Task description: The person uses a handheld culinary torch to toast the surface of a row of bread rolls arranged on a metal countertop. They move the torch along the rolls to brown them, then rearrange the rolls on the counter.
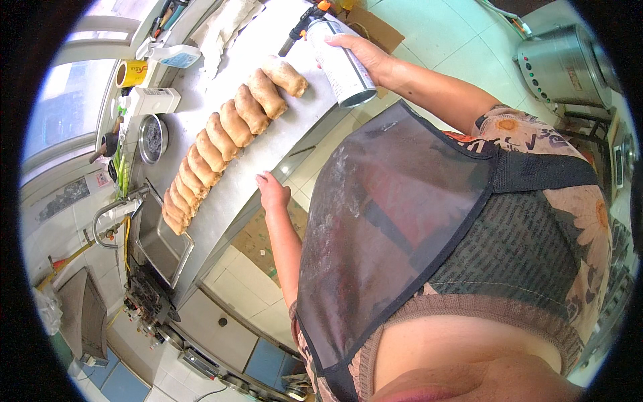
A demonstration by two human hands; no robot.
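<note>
My right hand [365, 56] grips a white gas canister [341, 65], tilted above the near edge of the steel worktop [241, 173]. A black torch head with orange parts [300, 30] is fitted to the canister, its nozzle pointing at the worktop; no flame shows. Several tan, skin-on meat pieces that look like pig's trotters [221, 135] lie side by side in a long row. The nozzle is just beyond the row's upper end piece [284, 75]. My left hand [274, 191] is at the worktop's near edge, empty, thumb apart from the fingers, beside the row but not touching it.
A steel sink [163, 251] with a faucet [103, 218] adjoins the row's lower end. Along the window side stand a steel bowl [152, 139], a white jug [153, 101] and a spray bottle [173, 55]. A crumpled cloth [221, 37] lies farther along.
</note>
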